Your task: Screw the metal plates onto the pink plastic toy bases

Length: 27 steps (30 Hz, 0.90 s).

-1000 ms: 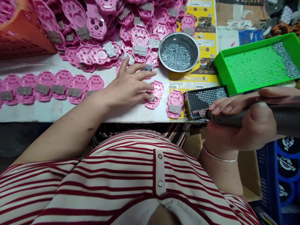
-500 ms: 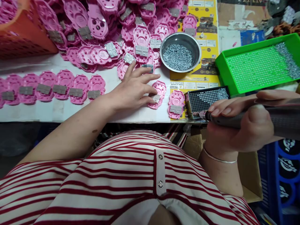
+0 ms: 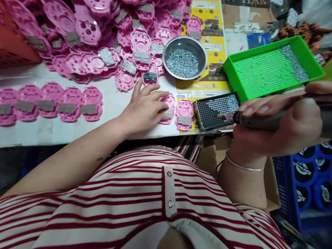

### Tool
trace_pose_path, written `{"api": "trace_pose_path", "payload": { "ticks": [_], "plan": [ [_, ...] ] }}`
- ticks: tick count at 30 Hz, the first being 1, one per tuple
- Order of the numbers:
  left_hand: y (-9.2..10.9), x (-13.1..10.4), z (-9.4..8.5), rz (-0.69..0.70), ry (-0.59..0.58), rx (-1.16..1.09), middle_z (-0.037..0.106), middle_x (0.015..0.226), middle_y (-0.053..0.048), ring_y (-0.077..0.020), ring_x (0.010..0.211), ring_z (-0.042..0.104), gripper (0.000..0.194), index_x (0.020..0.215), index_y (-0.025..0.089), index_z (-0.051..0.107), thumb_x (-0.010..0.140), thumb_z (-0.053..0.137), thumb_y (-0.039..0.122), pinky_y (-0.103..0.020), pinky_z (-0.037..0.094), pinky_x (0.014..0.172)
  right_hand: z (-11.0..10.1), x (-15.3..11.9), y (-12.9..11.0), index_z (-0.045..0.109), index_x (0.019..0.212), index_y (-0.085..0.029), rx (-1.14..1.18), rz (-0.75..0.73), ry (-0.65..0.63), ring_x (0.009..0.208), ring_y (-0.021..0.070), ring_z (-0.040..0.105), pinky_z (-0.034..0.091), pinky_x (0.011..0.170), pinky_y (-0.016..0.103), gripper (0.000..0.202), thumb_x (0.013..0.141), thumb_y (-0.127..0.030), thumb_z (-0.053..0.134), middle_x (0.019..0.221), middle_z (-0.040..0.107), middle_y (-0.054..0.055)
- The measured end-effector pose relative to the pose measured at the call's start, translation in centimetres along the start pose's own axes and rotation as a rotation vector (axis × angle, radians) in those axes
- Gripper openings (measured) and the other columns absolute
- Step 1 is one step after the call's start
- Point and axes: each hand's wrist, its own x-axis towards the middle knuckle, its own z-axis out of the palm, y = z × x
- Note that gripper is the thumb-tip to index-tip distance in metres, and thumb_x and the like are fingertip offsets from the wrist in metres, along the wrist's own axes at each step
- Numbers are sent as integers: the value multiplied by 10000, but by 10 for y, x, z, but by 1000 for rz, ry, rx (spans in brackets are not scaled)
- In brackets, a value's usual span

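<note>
My left hand [image 3: 145, 109] lies palm down on the table with its fingers spread, the lower fingertips at the edge of a pink plastic part [image 3: 168, 103] with a grey metal plate. A second pink part [image 3: 184, 114] lies just to the right of that one. My right hand [image 3: 280, 128] is wrapped round a dark electric screwdriver [image 3: 261, 121], its tip pointing left over a small black perforated tray [image 3: 212, 112]. Small screws are heaped at that tray's right end. Whether the tip carries a screw is too small to tell.
A metal bowl [image 3: 166, 65] of screws stands behind my left hand. A green tray [image 3: 233, 69] holds more screws. Pink parts [image 3: 88, 31] are piled at the back; several others [image 3: 92, 100] form a row at left, near an orange basket [image 3: 18, 41]. Blue crates [image 3: 287, 186] stand below right.
The whole view has shifted, so the table things appear further left. My left hand stays at the same pink part. The screwdriver tip has moved further over the black tray.
</note>
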Motion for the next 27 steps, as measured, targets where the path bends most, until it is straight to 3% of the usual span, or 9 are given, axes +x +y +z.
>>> {"api": "trace_pose_path", "payload": {
  "ticks": [1,3,9,16,27],
  "plan": [
    [3,-1,2,-7,10,-5,637,1361,-36,-348,1382,434,183,981,264,769,919,613,337,-677,131,1210,2,2,2,570,818,-253,-8,-117,91,421,66,473,453,482,277,39,812,-287,588,534,508,-109],
    [7,-2,5,-18,24,-16,646,1350,-31,-341,1359,458,172,974,260,769,911,635,347,-670,152,1209,7,4,9,585,879,-240,-27,-200,93,429,51,457,425,485,253,71,824,-234,540,580,487,-100],
    [8,-4,8,-31,25,-49,664,1327,-14,-357,1328,481,177,992,303,782,887,652,361,-697,178,1187,9,5,34,570,945,-250,-95,-201,74,441,47,454,437,428,291,143,817,-309,546,929,576,-7],
    [8,-5,9,-33,44,-18,666,1326,11,-341,1323,494,176,981,322,777,901,629,374,-686,204,1180,11,2,43,581,983,-198,-12,-214,57,486,21,511,387,466,222,179,840,-220,476,871,527,-21],
    [7,-6,10,-35,48,-29,672,1311,6,-345,1314,506,199,992,330,777,909,615,410,-692,214,1173,10,3,50,495,986,-228,-90,-149,63,488,3,471,421,481,219,199,837,-359,494,963,521,-9]
  ]
}}
